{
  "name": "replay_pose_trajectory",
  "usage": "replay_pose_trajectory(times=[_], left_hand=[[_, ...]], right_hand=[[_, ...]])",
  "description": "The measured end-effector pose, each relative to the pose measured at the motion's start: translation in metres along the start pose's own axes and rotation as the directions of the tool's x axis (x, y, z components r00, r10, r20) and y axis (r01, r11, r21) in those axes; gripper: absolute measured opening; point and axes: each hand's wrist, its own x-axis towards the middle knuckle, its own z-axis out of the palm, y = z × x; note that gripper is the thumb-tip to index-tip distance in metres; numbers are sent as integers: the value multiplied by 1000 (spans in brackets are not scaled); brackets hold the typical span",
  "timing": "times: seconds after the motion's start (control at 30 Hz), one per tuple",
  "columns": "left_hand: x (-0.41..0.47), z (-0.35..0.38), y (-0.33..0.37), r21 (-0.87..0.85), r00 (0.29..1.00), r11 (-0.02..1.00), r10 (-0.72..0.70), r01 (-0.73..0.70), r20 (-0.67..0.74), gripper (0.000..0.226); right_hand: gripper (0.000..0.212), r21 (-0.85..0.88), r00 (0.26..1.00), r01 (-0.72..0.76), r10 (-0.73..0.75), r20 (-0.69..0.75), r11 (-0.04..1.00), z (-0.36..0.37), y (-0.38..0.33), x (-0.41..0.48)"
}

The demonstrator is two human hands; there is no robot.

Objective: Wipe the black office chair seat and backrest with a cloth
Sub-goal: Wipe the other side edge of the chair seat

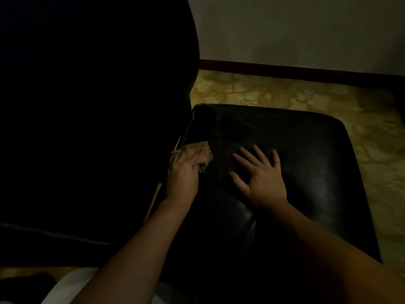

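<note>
Since the cloth [198, 152] looks soft and light, left hand [182, 174] grips it bunched, centre-left; right hand [262, 181] rests flat, fingers spread, on seat [306, 145].

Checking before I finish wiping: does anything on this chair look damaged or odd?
A thin tan strip shows in the gap between seat and backrest, near the left hand; too dark to identify. Nothing else.

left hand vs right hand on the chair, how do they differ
The left hand holds a bunched cloth at the rear edge of the seat; the right hand holds nothing. The left hand's fingers curl over the cloth; the right hand's lie spread flat. Both rest on the seat.
</note>
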Motion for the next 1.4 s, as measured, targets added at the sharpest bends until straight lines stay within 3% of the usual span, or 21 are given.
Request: replay_pose_trajectory(times=[0.23, 0.5, 0.67, 1.0, 1.4], left_hand=[[-33, -12, -10, -11, 1000, 1000, -10, 10, 4, 37], [-1, 3, -8, 37, 1000, 999, 19, -19, -11, 36], [13, 11, -3, 27, 999, 999, -32, 33, -29, 38], [-32, -3, 1, -20, 997, 1000, -1, 0, -76, 35], [32, 19, 11, 2, 996, 998, -55, 56, -76, 36]], right_hand=[[63, 26, 1000, 22, -22, -21, 999, 0, 1, 0], [66, 16, 1000, 16, -15, -8, 1000, -2, 0, 1], [66, 13, 1000, 22, -22, -17, 1000, -1, 0, 1], [66, 0, 999, 36, -36, 15, 999, -2, 1, 1], [64, 11, 1000, 19, -19, -5, 1000, 0, 0, 2]])
